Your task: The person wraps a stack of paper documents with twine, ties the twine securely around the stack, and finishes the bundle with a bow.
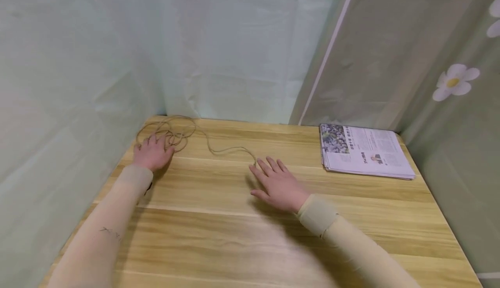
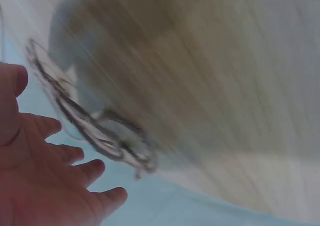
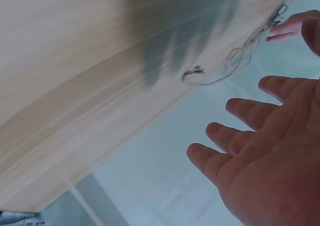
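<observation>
A thin tan cord (image 1: 226,150) lies on the wooden table, loosely coiled at the far left corner, with one tail running toward the middle. Over the coil hovers my left hand (image 1: 153,152), fingers spread; in the left wrist view a gap shows between the left hand (image 2: 50,171) and the coiled cord (image 2: 85,121). My right hand (image 1: 279,187) is held above the table near the tail's end, fingers extended and nothing in it. From the right wrist, the cord's knotted end (image 3: 194,71) lies on the tabletop, apart from the right hand's fingers (image 3: 250,113).
A stack of folded newspapers (image 1: 375,160) lies at the table's (image 1: 218,236) back right. Pale curtains (image 1: 242,49) hang behind and along both sides, and the right one bears a white flower print (image 1: 455,81).
</observation>
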Motion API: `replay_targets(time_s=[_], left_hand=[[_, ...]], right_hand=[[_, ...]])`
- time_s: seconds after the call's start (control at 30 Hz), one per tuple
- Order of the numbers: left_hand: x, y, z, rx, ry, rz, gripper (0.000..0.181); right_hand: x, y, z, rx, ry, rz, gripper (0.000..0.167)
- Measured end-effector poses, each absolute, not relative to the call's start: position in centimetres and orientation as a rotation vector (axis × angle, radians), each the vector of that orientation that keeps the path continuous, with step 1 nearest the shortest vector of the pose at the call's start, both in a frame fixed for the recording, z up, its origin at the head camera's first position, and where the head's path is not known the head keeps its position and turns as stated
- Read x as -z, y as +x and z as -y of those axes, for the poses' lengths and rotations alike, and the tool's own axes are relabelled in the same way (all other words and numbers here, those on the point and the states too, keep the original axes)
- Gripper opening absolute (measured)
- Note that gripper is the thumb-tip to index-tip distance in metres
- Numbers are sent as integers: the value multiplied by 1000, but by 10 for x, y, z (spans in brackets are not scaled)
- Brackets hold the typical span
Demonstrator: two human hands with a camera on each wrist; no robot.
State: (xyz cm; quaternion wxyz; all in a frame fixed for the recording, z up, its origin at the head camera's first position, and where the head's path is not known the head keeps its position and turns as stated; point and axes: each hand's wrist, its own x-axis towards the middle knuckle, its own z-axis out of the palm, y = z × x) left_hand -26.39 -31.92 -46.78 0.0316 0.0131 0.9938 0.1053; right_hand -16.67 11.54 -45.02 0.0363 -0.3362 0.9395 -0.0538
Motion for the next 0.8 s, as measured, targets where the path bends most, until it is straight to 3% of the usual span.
replay_targets(time_s=[0.27,0.8], left_hand=[[469,-266,338,-369,-46,-2941,84],[480,-254,333,-355,240,-2860,96]], right_hand=[[452,-169,-100,140,-1059,-2860,73],[456,-167,-124,157,-986,-2856,73]])
